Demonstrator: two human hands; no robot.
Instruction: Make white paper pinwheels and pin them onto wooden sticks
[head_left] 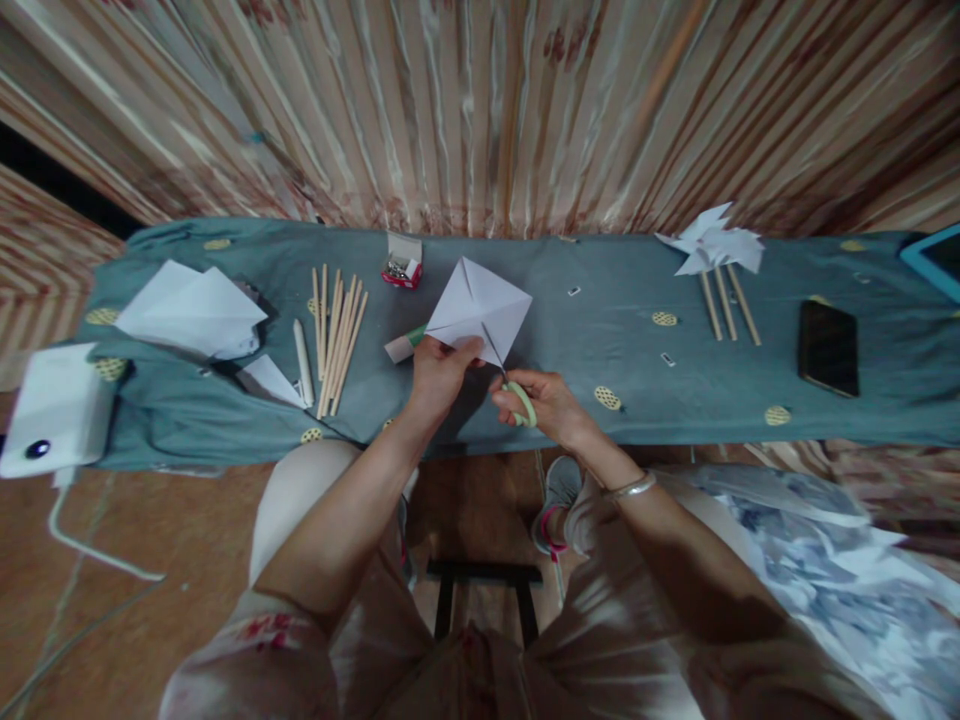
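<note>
A square of white paper (484,300), turned like a diamond and creased, is pinched at its lower left edge by my left hand (441,375). Slits run into it from its corners. My right hand (544,405) holds scissors with light green handles (522,404), their blades at the paper's lower corner. Just left of the paper, a green and pale tube-like object (405,344) lies partly behind my left hand. A small red and white open box (403,262) with tiny metallic pieces stands at the upper left of the paper.
Wooden sticks (341,340), a white pen-like tool (303,362) and folded white papers (191,310) lie left on the green cloth (585,400). Paper pinwheels (716,245) on sticks and a dark phone (827,346) lie right. A white device (56,410) sits at far left.
</note>
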